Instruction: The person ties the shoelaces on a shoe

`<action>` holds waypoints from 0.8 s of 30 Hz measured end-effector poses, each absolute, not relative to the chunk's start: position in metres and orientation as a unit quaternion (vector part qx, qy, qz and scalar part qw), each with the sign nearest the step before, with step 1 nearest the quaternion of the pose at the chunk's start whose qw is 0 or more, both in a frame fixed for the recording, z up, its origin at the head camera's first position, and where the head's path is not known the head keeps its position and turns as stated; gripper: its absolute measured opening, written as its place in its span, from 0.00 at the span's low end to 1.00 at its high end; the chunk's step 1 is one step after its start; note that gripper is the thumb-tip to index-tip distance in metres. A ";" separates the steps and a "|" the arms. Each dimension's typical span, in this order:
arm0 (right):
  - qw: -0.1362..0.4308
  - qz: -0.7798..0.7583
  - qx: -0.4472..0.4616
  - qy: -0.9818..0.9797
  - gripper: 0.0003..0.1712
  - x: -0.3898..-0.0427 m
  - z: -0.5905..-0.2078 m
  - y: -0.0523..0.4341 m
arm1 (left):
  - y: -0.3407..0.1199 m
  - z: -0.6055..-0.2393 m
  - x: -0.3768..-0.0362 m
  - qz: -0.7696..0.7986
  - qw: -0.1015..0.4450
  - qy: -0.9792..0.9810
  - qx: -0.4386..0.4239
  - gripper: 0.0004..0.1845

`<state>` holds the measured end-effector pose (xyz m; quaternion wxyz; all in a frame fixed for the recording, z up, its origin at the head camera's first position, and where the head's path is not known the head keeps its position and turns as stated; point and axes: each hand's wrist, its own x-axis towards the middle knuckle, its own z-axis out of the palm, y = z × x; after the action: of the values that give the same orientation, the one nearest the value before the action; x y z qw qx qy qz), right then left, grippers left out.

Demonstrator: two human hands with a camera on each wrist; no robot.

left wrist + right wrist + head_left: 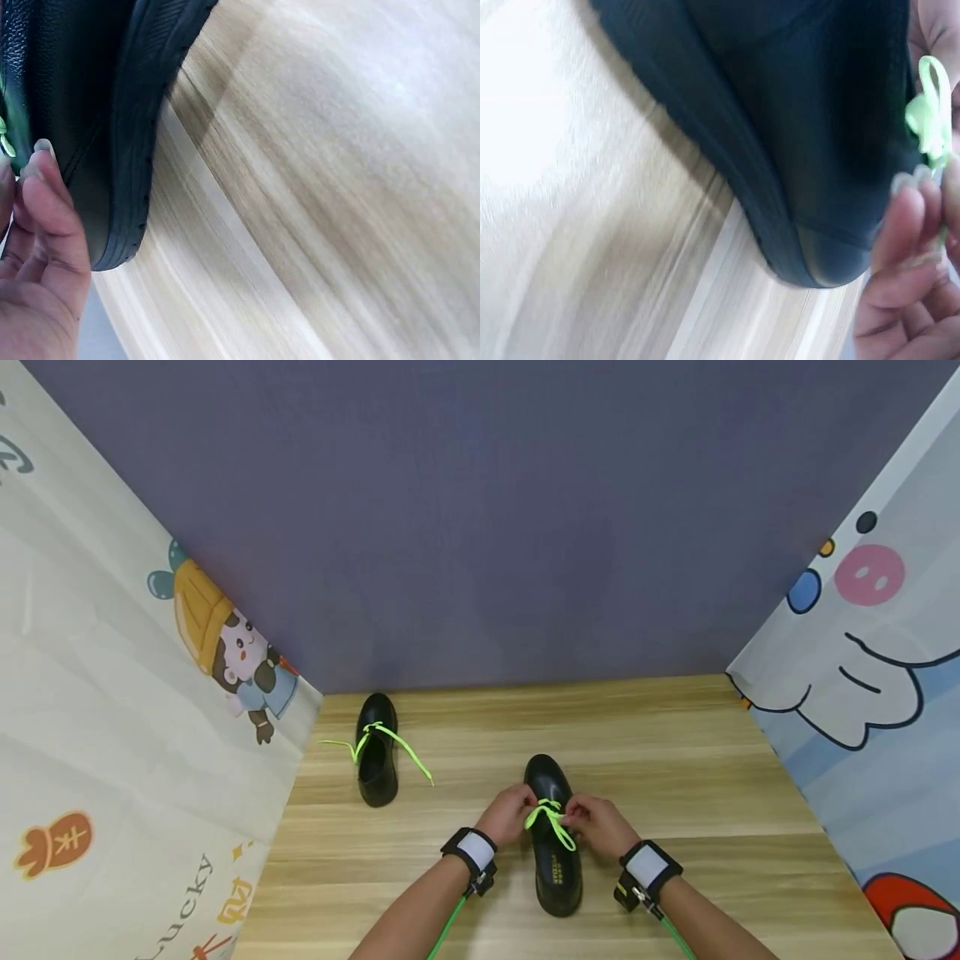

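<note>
A black shoe [558, 893] lies sole down on the wooden surface, toe pointing away, with a neon green shoelace [562, 835] looped into a bow over its throat. My left hand [506, 814] is at the bow's left side, thumb and fingers pinching the lace; in the left wrist view its fingertips [45, 150] meet beside the shoe's upper [82, 90]. From the right, my right hand [603, 828] pinches another part of the lace. The right wrist view shows green lace [930, 120] emerging above those curled fingers [901, 225].
A second black shoe [378, 785] stands farther left, its green lace [405, 745] untied and ends spread out. A dark grey panel [480, 527] rises behind the wooden surface [675, 760]. Printed curtains [112, 693] flank the left and right sides.
</note>
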<state>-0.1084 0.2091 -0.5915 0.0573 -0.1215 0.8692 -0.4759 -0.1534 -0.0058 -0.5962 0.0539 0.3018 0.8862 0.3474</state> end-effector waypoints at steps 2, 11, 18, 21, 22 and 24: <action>0.059 -0.484 -0.109 0.866 0.05 -0.109 -0.591 0.210 | -0.006 -0.596 -0.152 0.347 0.047 0.888 0.297 0.03; 0.051 -0.494 -0.100 0.862 0.03 -0.115 -0.590 0.214 | -0.005 -0.596 -0.154 0.352 0.038 0.895 0.271 0.04; 0.063 -0.506 -0.085 0.856 0.04 -0.116 -0.591 0.214 | -0.007 -0.597 -0.152 0.379 0.042 0.891 0.246 0.06; 0.065 -0.514 -0.078 0.852 0.05 -0.115 -0.592 0.214 | -0.009 -0.599 -0.151 0.409 0.057 0.882 0.225 0.08; 0.067 -0.519 -0.077 0.849 0.05 -0.114 -0.592 0.214 | -0.009 -0.600 -0.150 0.423 0.065 0.878 0.217 0.08; 0.066 -0.524 -0.076 0.846 0.05 -0.113 -0.592 0.214 | -0.010 -0.601 -0.149 0.443 0.073 0.870 0.203 0.09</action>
<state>-0.1135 0.2140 -0.5920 0.0657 -0.0763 0.8459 -0.5238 -0.1491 -0.0096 -0.6015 0.0730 0.2033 0.8701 0.4430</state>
